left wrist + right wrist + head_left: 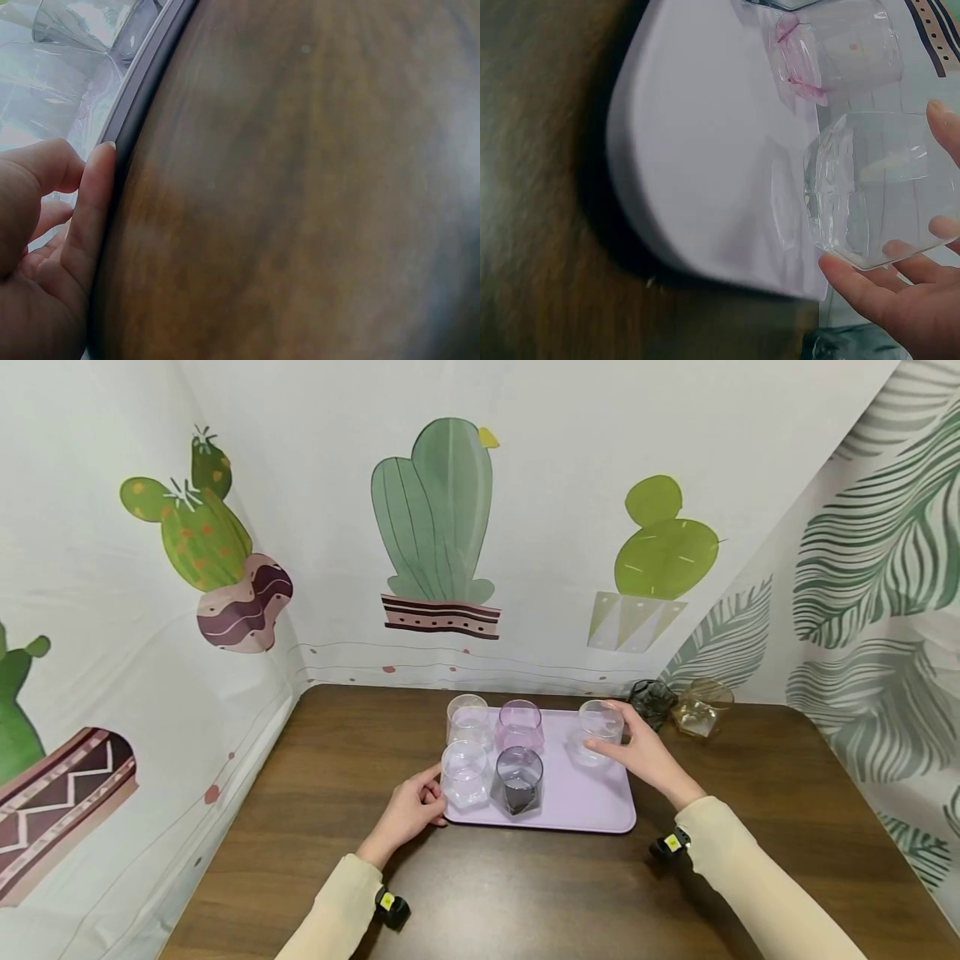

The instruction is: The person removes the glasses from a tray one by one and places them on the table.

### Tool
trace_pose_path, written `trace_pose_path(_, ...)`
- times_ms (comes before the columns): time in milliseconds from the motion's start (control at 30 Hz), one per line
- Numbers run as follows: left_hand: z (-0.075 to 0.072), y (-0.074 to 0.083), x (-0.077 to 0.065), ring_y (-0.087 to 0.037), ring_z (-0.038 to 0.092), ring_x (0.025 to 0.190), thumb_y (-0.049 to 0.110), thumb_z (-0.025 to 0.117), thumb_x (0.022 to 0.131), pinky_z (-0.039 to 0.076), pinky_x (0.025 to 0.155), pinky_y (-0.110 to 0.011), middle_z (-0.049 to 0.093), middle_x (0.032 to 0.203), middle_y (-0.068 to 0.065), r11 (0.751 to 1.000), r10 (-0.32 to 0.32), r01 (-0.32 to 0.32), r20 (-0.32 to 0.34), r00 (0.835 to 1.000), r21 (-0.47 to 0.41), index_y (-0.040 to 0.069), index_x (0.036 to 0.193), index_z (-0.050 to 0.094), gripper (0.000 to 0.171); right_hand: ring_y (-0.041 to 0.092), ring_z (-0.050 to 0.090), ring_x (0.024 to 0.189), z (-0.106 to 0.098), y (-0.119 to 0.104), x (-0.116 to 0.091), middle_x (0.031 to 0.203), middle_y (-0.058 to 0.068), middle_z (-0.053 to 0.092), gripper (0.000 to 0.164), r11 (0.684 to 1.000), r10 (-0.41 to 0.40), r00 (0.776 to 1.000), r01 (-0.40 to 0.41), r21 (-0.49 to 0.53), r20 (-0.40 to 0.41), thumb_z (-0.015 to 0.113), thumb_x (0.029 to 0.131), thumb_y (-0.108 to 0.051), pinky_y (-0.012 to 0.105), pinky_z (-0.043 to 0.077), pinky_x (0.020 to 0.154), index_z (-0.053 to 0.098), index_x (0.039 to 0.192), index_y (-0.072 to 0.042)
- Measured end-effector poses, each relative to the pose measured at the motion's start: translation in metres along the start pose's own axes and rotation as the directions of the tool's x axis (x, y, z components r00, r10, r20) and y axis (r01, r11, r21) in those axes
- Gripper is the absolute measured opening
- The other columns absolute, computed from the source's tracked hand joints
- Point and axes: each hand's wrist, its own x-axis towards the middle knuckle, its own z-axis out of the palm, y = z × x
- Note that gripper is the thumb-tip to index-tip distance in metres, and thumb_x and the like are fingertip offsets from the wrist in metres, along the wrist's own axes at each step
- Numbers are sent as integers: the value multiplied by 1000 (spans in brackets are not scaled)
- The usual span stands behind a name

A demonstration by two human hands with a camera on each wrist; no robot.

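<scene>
A light purple tray point(585, 802) holds a clear glass point(463, 777) at front left, another clear glass point(467, 718) behind it, a pink glass point(519, 727) and a dark grey glass point(519, 777). My right hand point(641, 752) grips a clear tumbler point(877, 187) around its side, over the tray's back right part. In the right wrist view its base looks slightly raised off the tray. My left hand point(408, 810) holds the tray's front left corner, thumb against the rim in the left wrist view; some of its fingers are curled out of sight.
A dark glass point(651, 702) and an amber glass point(702, 706) stand on the brown wooden table point(345, 735), behind and right of the tray. A cactus-printed wall cloth point(540, 527) hangs along the table's back edge.
</scene>
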Motion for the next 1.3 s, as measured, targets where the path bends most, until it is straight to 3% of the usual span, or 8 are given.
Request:
trace_pose_path(467,-2,1,-1,-9,63,63,-16,62,82,66,55,-29,59,88,-10,1000,8,-8,-2,1000,-7,-11,146,50,66,45,50,133,-19,11,-22,149,25,48,79,1000,-5,998,6,18,-62,78,94,-32,48,52,99,37,156,-4)
trace_pose_path(667,-1,2,-1,-9,63,63,-16,61,82,66,55,-29,59,88,-9,1000,3,-3,2,1000,1,-11,146,50,65,48,56,126,-27,15,-32,142,29,54,76,999,-26,994,31,45,-102,80,93,-20,16,51,87,39,153,1)
trace_pose_path(733,0,2,0,-9,63,63,-15,61,83,66,55,-29,59,88,-8,1000,-2,2,3,1000,0,-10,146,51,65,49,57,125,-30,17,-34,141,31,54,76,998,-33,993,39,50,-109,80,93,-17,10,49,83,39,153,3)
trace_pose_path(1033,0,2,0,-9,63,63,-14,62,82,66,55,-29,59,88,-10,1000,-10,10,1,1000,-1,-10,146,51,65,49,54,127,-47,27,-47,143,32,52,76,1000,-2,993,3,11,-122,78,94,-21,17,48,87,37,154,3)
trace_pose_path(1300,0,3,-1,-8,62,62,-15,62,81,66,54,-28,59,87,-10,1000,0,0,-4,1000,-5,-10,146,51,66,46,51,129,-62,38,-61,142,31,51,76,1000,4,985,-6,-13,-170,77,95,-22,4,38,85,37,153,4)
